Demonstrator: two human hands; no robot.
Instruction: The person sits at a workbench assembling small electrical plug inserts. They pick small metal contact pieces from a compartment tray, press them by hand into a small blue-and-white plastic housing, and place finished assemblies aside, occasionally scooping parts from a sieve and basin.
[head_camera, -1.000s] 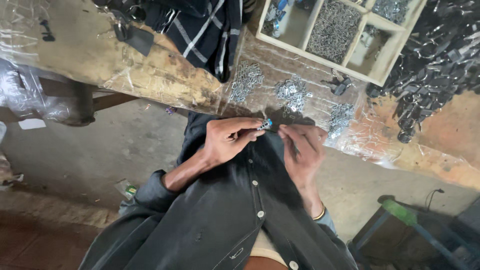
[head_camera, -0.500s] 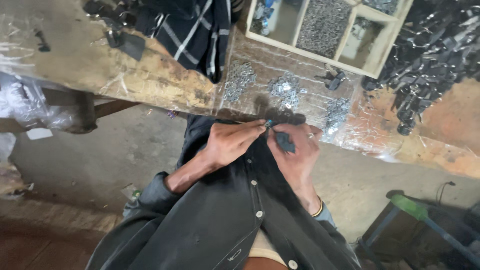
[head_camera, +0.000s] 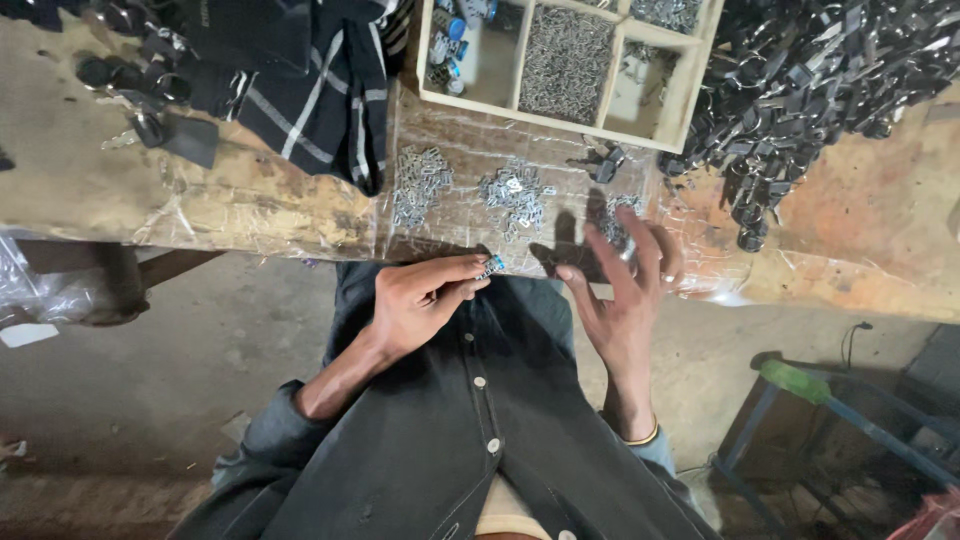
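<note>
Left hand (head_camera: 415, 305): fingers pinch one small blue-tipped part (head_camera: 493, 265). Right hand (head_camera: 625, 290): fingers spread wide, empty. Bench (head_camera: 130, 200) carries three metal-clip piles (head_camera: 515, 190).

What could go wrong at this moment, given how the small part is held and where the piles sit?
The left hand pinches a small blue-tipped part at its fingertips over the lap, past the bench edge; it might slip and drop. The right hand, fingers spread, reaches by loose metal pieces near that edge and could sweep some off.
</note>
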